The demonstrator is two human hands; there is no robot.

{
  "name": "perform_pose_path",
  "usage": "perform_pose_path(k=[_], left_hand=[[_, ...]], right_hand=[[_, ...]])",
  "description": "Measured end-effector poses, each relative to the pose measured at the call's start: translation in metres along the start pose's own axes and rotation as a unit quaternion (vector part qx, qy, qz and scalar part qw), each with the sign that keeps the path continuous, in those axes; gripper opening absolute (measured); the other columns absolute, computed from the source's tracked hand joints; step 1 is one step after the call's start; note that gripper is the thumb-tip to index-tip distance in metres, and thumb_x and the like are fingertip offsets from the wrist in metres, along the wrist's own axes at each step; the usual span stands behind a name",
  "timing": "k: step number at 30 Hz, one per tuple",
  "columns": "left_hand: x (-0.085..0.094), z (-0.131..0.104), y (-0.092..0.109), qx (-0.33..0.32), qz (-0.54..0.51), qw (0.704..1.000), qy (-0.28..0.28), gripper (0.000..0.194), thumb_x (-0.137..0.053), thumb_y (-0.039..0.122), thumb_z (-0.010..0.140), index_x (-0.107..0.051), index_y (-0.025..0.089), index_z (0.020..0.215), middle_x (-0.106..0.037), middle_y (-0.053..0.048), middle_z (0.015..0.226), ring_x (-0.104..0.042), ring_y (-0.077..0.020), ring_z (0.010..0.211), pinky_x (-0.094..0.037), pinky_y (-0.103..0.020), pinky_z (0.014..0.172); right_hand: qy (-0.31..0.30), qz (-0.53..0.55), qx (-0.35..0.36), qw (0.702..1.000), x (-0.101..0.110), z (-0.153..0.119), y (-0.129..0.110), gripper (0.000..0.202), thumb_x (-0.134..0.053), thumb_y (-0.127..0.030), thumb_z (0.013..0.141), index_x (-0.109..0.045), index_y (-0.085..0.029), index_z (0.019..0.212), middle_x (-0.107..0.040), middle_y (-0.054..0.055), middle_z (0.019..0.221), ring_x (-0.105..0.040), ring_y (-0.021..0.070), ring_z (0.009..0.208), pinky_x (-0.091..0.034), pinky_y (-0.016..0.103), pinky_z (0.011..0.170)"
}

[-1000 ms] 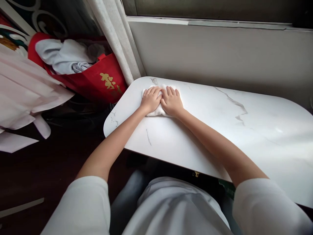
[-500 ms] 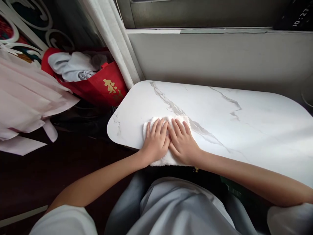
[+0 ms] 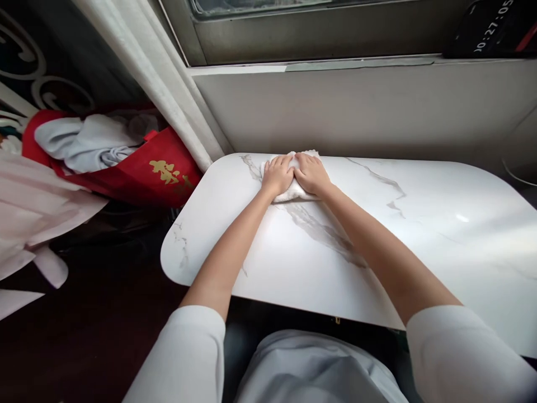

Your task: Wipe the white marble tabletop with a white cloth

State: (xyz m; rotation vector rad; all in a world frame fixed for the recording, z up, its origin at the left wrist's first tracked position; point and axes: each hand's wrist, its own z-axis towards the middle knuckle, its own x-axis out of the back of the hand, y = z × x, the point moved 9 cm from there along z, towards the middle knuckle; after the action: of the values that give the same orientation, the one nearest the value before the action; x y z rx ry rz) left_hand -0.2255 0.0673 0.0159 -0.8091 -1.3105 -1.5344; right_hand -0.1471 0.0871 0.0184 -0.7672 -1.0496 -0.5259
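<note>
At eleven o'clock on the grey-veined table, a cloth is pressed beneath left hand and right hand, both laid flat, fingers extended. From the cloth, wall is noted at twelve, curtain at ten, bag at nine.

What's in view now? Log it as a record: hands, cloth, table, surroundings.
Left hand: palm down on the cloth, fingers pointing away from the person
Right hand: palm down on the cloth, beside the left
Cloth: white, under both hands, near the table's far edge
Table: white with grey-brown veins, rounded corners
Bag: red with gold marking, beyond the table's left end, holding pale fabric
Curtain: pale, between bag and window wall
Screen: dark with white digits, upper right
</note>
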Motion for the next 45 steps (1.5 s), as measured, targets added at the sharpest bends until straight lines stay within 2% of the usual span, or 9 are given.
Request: perform_pose_path(k=[6,11,15,21,30,34,36,39,45], left_hand=[[-0.009,0.032,-0.001,0.015,0.007,1.000,0.019,0.046,-0.031,0.024,0.093,-0.045,0.022,0.137,-0.045,-0.005,0.144,-0.036,-0.0219,0.135,-0.020,-0.046,0.115],[-0.009,0.028,-0.001,0.020,0.012,0.999,0.027,0.046,-0.030,0.026,0.094,-0.044,0.023,0.138,-0.044,-0.005,0.146,-0.034,-0.0220,0.137,-0.020,-0.046,0.116],[-0.008,0.009,0.008,0.026,0.020,0.999,0.024,0.046,-0.030,0.026,0.095,-0.043,0.023,0.139,-0.042,-0.006,0.148,-0.033,-0.0224,0.137,-0.021,-0.048,0.115],[-0.003,-0.056,0.041,0.013,0.054,0.998,0.019,0.047,-0.028,0.028,0.097,-0.042,0.018,0.140,-0.041,-0.008,0.148,-0.031,-0.0235,0.139,-0.019,-0.047,0.116],[0.001,-0.188,0.106,-0.067,0.022,0.996,-0.048,0.050,-0.026,0.029,0.096,-0.035,0.019,0.145,-0.034,-0.009,0.152,-0.024,-0.0258,0.142,-0.018,-0.053,0.117],[0.000,-0.216,0.123,-0.082,0.015,0.994,-0.076,0.052,-0.028,0.030,0.095,-0.033,0.016,0.145,-0.029,-0.010,0.154,-0.021,-0.0270,0.143,-0.016,-0.054,0.117],[-0.002,-0.213,0.125,-0.079,0.013,0.993,-0.091,0.052,-0.028,0.029,0.095,-0.033,0.016,0.145,-0.027,-0.010,0.155,-0.020,-0.0269,0.144,-0.015,-0.054,0.118],[-0.006,-0.189,0.122,-0.079,0.009,0.992,-0.094,0.052,-0.027,0.028,0.095,-0.033,0.016,0.145,-0.030,-0.009,0.154,-0.022,-0.0264,0.143,-0.016,-0.054,0.117],[-0.017,-0.091,0.101,-0.056,0.007,0.998,-0.029,0.047,-0.031,0.026,0.094,-0.041,0.020,0.140,-0.041,-0.008,0.148,-0.032,-0.0240,0.138,-0.020,-0.049,0.116]], right_hand=[[-0.001,-0.033,0.006,0.999,-0.005,0.031,0.023,0.048,-0.026,-0.022,0.089,-0.047,-0.009,0.130,-0.051,0.015,0.137,-0.043,0.0279,0.125,-0.029,0.044,0.104],[0.006,-0.041,0.014,0.999,-0.003,0.026,0.020,0.048,-0.029,-0.023,0.090,-0.047,-0.009,0.132,-0.049,0.015,0.139,-0.040,0.0270,0.129,-0.027,0.043,0.106],[-0.010,-0.055,0.014,0.998,0.002,0.007,0.014,0.049,-0.028,-0.022,0.090,-0.045,-0.008,0.134,-0.044,0.015,0.144,-0.036,0.0263,0.133,-0.024,0.044,0.109],[-0.029,-0.082,0.057,0.995,0.016,-0.059,-0.005,0.053,-0.028,-0.025,0.092,-0.040,-0.007,0.140,-0.039,0.016,0.148,-0.032,0.0280,0.136,-0.022,0.046,0.111],[-0.026,-0.117,0.058,0.991,0.047,-0.211,-0.041,0.058,-0.023,-0.032,0.094,-0.034,-0.006,0.145,-0.034,0.017,0.150,-0.025,0.0293,0.141,-0.022,0.051,0.113],[-0.035,-0.107,0.049,0.992,0.057,-0.245,-0.045,0.058,-0.024,-0.033,0.093,-0.034,-0.009,0.145,-0.032,0.016,0.152,-0.024,0.0281,0.142,-0.022,0.051,0.114],[-0.046,-0.095,0.031,0.994,0.058,-0.243,-0.040,0.058,-0.024,-0.033,0.093,-0.035,-0.010,0.145,-0.032,0.014,0.152,-0.024,0.0269,0.142,-0.022,0.050,0.115],[-0.057,-0.060,-0.002,0.997,0.055,-0.217,-0.023,0.057,-0.024,-0.030,0.092,-0.033,-0.009,0.144,-0.037,0.013,0.150,-0.027,0.0252,0.141,-0.024,0.047,0.114],[0.006,-0.024,-0.011,1.000,0.050,-0.122,0.023,0.050,-0.028,-0.024,0.088,-0.045,-0.011,0.133,-0.048,0.015,0.141,-0.038,0.0279,0.133,-0.029,0.050,0.108]])
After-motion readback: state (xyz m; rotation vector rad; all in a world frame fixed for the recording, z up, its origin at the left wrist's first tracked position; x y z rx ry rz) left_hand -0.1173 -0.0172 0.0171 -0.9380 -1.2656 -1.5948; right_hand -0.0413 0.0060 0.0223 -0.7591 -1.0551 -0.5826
